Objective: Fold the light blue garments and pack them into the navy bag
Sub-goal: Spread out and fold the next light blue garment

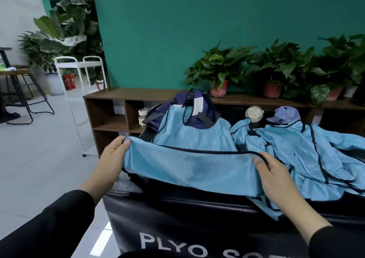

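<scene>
A light blue sleeveless garment point(194, 139) with dark trim lies on the black padded box point(177, 214), its neck end draped against the navy bag point(199, 103) behind it. My left hand point(112, 155) pinches the left corner of its hem, and my right hand point(274, 176) grips the right corner. The hem is lifted between them and folded towards the bag. A second light blue garment point(308, 155), a jacket with dark trim, lies crumpled to the right.
A purple cap point(284, 115) and a round white container point(253, 113) sit behind the jacket. A low wooden shelf point(110, 107) with potted plants point(219, 74) runs along the green wall. A white metal rack point(79, 83) and stools stand at left.
</scene>
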